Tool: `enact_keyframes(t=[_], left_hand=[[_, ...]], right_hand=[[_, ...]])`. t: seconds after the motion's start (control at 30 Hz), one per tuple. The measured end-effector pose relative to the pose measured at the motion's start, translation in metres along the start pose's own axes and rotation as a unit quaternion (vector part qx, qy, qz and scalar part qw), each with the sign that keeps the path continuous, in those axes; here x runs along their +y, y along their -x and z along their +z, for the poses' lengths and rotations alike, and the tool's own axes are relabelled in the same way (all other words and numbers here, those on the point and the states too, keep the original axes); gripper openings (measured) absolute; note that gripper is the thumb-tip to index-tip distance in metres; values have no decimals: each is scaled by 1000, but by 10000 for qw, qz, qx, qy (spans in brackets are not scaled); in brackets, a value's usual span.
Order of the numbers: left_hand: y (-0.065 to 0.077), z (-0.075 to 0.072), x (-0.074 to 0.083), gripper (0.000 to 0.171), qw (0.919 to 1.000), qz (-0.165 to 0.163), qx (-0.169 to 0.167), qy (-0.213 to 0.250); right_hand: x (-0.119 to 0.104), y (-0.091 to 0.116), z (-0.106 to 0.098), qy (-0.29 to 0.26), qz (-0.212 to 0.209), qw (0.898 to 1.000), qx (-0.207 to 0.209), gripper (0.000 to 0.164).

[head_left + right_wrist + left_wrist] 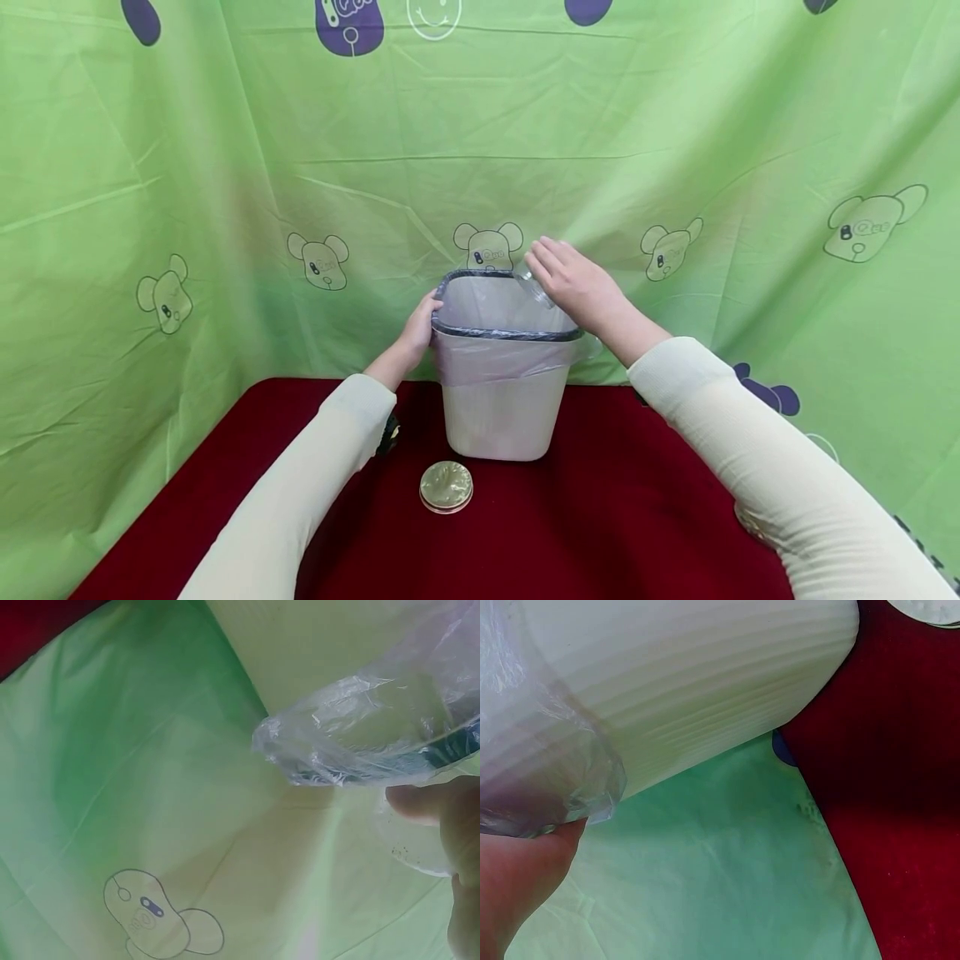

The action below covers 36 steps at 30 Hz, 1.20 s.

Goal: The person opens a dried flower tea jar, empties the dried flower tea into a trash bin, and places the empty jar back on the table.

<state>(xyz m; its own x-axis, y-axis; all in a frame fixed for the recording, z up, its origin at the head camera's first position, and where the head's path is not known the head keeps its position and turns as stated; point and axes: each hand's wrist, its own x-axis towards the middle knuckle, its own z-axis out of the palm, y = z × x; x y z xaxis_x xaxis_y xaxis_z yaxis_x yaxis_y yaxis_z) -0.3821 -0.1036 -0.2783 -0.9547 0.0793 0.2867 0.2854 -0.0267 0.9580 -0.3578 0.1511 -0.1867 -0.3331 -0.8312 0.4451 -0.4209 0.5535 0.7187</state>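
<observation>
A white trash bin (pixel 502 421) stands upright on the red cloth, lined with a thin clear bag (pixel 498 360) folded over its dark rim. My left hand (pixel 418 329) grips the left side of that rim through the bag, thumb over the edge. Above the bin's right side, my right hand (pixel 576 285) holds a clear jar (pixel 529 285) tilted toward the opening. Small brown specks show in the jar (pixel 409 844) in the right wrist view. Most of the jar is hidden behind the fingers.
A round gold lid (pixel 446 485) lies on the red cloth (pixel 585 533) in front of the bin. Partly hidden by the left sleeve is a small dark object (pixel 389 435). A green curtain (pixel 480 125) with cartoon prints hangs behind and at both sides.
</observation>
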Motion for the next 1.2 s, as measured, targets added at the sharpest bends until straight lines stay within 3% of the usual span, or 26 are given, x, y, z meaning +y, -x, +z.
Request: enact_keyframes(t=[0.17, 0.7, 1.03, 1.2], left_hand=[[-2, 0, -4, 52, 10000, 17, 38, -6], [-3, 0, -4, 53, 9999, -36, 83, -70], [7, 0, 11, 52, 9998, -149, -69, -105], [-5, -2, -4, 53, 9999, 4, -32, -97]], right_hand=[[-1, 0, -1, 242, -239, 9994, -119, 51], [-3, -5, 2, 750, -810, 9935, 266, 43], [-7, -10, 1, 857, -1290, 9871, 409, 45], [-7, -11, 3, 914, -1494, 9833, 491, 46]])
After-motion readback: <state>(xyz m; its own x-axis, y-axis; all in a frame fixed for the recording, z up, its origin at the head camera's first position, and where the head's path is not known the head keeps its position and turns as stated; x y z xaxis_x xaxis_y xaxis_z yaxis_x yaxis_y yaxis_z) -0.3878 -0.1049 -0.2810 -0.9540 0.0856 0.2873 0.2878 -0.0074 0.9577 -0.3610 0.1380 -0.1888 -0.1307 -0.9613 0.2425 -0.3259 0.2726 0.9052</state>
